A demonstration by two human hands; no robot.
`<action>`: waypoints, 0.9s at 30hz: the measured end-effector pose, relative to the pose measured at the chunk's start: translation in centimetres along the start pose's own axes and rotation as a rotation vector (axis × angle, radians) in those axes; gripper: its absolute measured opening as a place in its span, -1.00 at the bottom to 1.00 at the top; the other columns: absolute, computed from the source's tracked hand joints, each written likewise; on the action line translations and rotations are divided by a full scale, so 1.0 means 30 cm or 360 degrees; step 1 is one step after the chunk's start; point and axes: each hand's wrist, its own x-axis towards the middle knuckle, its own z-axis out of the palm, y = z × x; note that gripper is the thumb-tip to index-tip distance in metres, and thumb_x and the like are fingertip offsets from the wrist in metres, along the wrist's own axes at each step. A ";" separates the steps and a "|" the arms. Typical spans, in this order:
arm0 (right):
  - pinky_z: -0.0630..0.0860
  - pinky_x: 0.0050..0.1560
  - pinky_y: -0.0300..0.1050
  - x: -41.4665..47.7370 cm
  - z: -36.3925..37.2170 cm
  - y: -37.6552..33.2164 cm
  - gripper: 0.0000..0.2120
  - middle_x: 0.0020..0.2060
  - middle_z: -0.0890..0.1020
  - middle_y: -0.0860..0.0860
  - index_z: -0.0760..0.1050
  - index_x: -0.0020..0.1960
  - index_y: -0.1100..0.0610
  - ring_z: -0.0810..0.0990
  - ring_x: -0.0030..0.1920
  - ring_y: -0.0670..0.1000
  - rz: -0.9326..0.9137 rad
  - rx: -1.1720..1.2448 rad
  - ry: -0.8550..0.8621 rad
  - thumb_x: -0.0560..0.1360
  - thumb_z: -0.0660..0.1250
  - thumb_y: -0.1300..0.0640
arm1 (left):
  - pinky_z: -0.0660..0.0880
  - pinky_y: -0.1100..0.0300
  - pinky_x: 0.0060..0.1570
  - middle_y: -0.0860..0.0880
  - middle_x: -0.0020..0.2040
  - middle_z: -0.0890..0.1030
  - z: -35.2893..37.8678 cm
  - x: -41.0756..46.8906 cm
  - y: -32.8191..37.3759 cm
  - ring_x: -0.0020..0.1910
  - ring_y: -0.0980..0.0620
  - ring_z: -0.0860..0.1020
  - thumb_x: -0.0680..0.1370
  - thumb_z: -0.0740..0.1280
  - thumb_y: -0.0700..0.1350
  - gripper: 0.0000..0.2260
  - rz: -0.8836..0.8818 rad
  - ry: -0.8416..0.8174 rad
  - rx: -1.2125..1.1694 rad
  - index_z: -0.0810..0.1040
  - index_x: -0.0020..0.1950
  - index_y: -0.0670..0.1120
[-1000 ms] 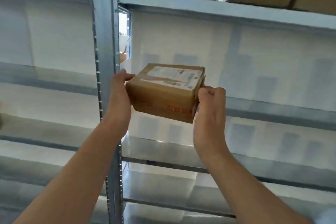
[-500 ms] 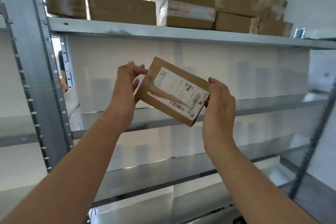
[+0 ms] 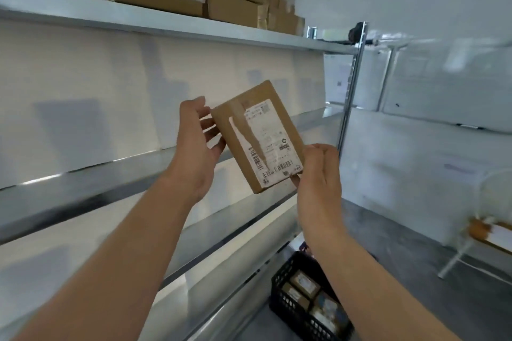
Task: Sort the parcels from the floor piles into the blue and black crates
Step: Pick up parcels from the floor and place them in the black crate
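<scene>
Brown cardboard parcel (image 3: 257, 137), white label (image 3: 270, 144) turned toward you seemingly for reading, sits clamped by fingers (image 3: 206, 124) of your left hand (image 3: 194, 147) and right hand (image 3: 318, 174).

The left hand (image 3: 194, 152) and the right hand (image 3: 318, 183) are bare. The forearms (image 3: 133, 235) are bare too, as far as they show.
</scene>
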 end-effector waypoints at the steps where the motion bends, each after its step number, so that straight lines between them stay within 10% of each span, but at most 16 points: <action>1: 0.61 0.01 -0.22 0.008 -0.023 0.013 -0.81 -0.09 0.71 -0.19 0.46 0.19 0.06 0.68 -0.01 -0.18 0.0004 -0.0026 0.0017 0.75 0.13 -0.02 | 0.46 -0.10 0.41 -0.10 0.00 0.57 0.023 0.001 -0.023 0.11 -0.05 0.58 0.66 0.16 0.12 -0.69 -0.0022 -0.0006 -0.0042 0.47 0.14 -0.11; 9: 0.58 0.31 -0.03 0.097 -0.173 0.121 -0.38 0.31 0.61 -0.06 0.42 0.44 -0.35 0.61 0.31 -0.09 0.0112 -0.0208 -0.0028 0.44 0.03 -0.46 | 0.54 -0.18 0.28 0.00 0.18 0.64 0.181 -0.038 -0.243 0.22 -0.09 0.61 0.68 0.05 0.19 -0.61 -0.0214 -0.0225 0.0197 0.60 0.29 0.11; 16: 0.45 -0.16 -0.36 0.191 -0.410 0.232 -0.73 0.01 0.64 -0.18 0.47 0.18 -0.03 0.61 -0.07 -0.36 0.0347 -0.0248 -0.0048 0.73 0.09 -0.15 | 0.58 -0.17 0.22 -0.11 0.19 0.59 0.331 -0.043 -0.484 0.20 -0.13 0.58 0.66 0.04 0.24 -0.61 -0.0419 -0.0213 0.0379 0.59 0.31 0.28; 22: 0.64 0.09 0.07 0.316 -0.594 0.415 -0.67 -0.06 0.67 -0.03 0.48 0.08 0.07 0.67 -0.02 -0.04 0.0522 -0.0230 -0.0044 0.66 0.12 -0.16 | 0.51 -0.17 0.32 -0.08 0.13 0.58 0.467 -0.014 -0.721 0.12 -0.07 0.56 0.68 0.00 0.20 -0.59 -0.0523 -0.0200 0.0477 0.59 0.32 0.26; 27: 0.65 -0.03 -0.04 0.446 -0.695 0.571 -0.79 -0.14 0.63 -0.13 0.48 0.09 0.03 0.66 -0.15 -0.22 0.0643 -0.0258 0.0031 0.71 0.17 -0.08 | 0.47 -0.18 0.35 -0.09 0.15 0.59 0.554 0.093 -0.923 0.19 -0.10 0.58 0.68 -0.03 0.23 -0.58 -0.0665 -0.0245 0.0530 0.56 0.34 0.29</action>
